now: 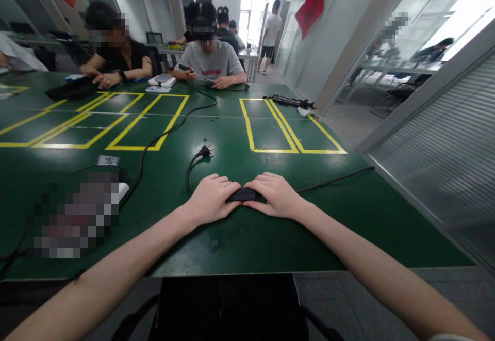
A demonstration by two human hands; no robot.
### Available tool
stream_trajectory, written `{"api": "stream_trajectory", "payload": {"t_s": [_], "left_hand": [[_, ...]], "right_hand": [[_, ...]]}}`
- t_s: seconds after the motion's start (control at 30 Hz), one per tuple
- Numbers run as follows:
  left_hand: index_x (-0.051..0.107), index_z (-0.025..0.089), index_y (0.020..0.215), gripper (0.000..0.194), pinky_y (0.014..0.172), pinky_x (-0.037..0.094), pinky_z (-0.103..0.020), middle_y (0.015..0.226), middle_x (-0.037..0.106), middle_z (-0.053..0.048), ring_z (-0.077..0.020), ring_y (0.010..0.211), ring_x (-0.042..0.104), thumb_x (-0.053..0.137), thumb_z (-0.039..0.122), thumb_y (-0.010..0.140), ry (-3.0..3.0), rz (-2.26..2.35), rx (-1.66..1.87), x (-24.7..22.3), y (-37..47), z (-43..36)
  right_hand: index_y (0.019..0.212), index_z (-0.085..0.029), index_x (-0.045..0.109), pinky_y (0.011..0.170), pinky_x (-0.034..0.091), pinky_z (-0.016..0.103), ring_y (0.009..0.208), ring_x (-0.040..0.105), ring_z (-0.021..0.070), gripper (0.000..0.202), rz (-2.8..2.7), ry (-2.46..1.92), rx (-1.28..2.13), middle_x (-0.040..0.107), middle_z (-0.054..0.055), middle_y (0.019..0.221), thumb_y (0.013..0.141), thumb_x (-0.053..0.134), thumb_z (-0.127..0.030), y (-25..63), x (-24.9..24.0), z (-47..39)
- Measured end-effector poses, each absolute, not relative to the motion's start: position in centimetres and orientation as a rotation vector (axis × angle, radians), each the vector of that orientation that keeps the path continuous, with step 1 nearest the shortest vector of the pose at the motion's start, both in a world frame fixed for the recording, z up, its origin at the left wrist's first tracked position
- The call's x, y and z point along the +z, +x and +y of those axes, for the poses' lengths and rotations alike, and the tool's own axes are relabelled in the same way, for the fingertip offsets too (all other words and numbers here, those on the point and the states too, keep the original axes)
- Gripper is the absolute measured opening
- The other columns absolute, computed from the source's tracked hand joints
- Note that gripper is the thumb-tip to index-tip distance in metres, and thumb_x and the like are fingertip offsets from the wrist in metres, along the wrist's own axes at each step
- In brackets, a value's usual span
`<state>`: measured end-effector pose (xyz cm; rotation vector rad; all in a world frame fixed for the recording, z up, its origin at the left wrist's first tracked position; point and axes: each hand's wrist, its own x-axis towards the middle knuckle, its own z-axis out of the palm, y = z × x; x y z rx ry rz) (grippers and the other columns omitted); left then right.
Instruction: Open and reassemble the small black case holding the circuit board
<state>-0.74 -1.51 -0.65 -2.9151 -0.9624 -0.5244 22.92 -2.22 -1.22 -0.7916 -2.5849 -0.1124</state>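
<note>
A small black box [244, 194], like a power adapter, lies between my two hands just above the green table [240, 253]. My left hand [212, 198] is closed round its left end, thumb on the near side. Round the right end my right hand [274, 195] is closed in the same way. From beside my left hand a black cable curves up to a plug [204, 151] with metal prongs, lying on the table. Another thin black cable [336, 180] runs from behind my right hand to the table's right edge.
A blurred-out device [77, 217] lies at the left, beside a long black cable [142, 160]. Yellow tape outlines [274, 151] mark the far half. A folded black stand [290, 102] lies back right. Across the table two people [212, 60] [133, 60] handle things.
</note>
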Motion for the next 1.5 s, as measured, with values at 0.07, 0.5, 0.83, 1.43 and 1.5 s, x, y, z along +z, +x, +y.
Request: {"api": "stream_trajectory", "payload": {"t_s": [0.07,0.5,0.83,1.43,1.5], "left_hand": [[0.069,0.017,0.104,0.023,0.074,0.047,-0.035,0.084,0.073,-0.005,-0.0226,0.08,0.068,0.066,0.039,0.097,-2.927,-0.946,-0.54,-0.6,-0.7,-1.6],[0.07,0.017,0.108,0.033,0.075,0.048,-0.032,0.088,0.07,-0.007,-0.0205,0.082,0.066,0.055,0.046,0.103,-3.035,-0.834,-0.632,-0.5,-1.5,-1.4],[0.07,0.016,0.11,0.032,0.076,0.047,-0.034,0.1,0.076,-0.009,-0.0219,0.09,0.065,0.053,0.043,0.105,-2.918,-0.676,-0.743,0.0,-2.1,-0.9],[0.06,0.018,0.139,0.038,0.107,0.049,-0.047,0.147,0.061,-0.016,-0.029,0.134,0.055,0.057,0.028,0.103,-2.785,-0.69,-0.989,-0.2,-1.7,-0.9],[0.066,0.018,0.132,0.032,0.106,0.05,-0.047,0.142,0.065,-0.015,-0.0284,0.131,0.058,0.056,0.028,0.103,-2.876,-0.677,-0.938,-0.3,-1.8,-0.9]], "right_hand": [[0.104,-0.016,0.066,0.072,0.048,0.034,0.078,0.067,0.023,0.036,-2.598,-0.782,-0.063,0.073,0.01,0.087,0.104,0.054,-0.049,23.0,-1.2,-2.2],[0.099,-0.017,0.067,0.067,0.043,0.031,0.074,0.062,0.0202,0.03,-2.605,-0.787,-0.029,0.069,0.007,0.081,0.102,0.058,-0.045,23.1,-0.9,-2.3],[0.108,-0.02,0.064,0.08,0.054,0.034,0.09,0.071,0.0228,0.03,-2.362,-0.807,0.447,0.075,0.009,0.101,0.092,0.071,-0.044,23.2,-0.6,-2.5],[0.081,-0.023,0.052,0.036,0.038,0.021,0.04,0.047,0.0073,0.05,-1.426,-1.113,1.149,0.072,-0.001,0.072,0.068,0.088,-0.057,24.7,-0.7,-0.2],[0.081,-0.024,0.05,0.034,0.033,0.021,0.038,0.043,0.0068,0.051,-1.267,-1.177,0.969,0.076,0.001,0.077,0.067,0.086,-0.058,26.2,-0.6,0.9]]}}
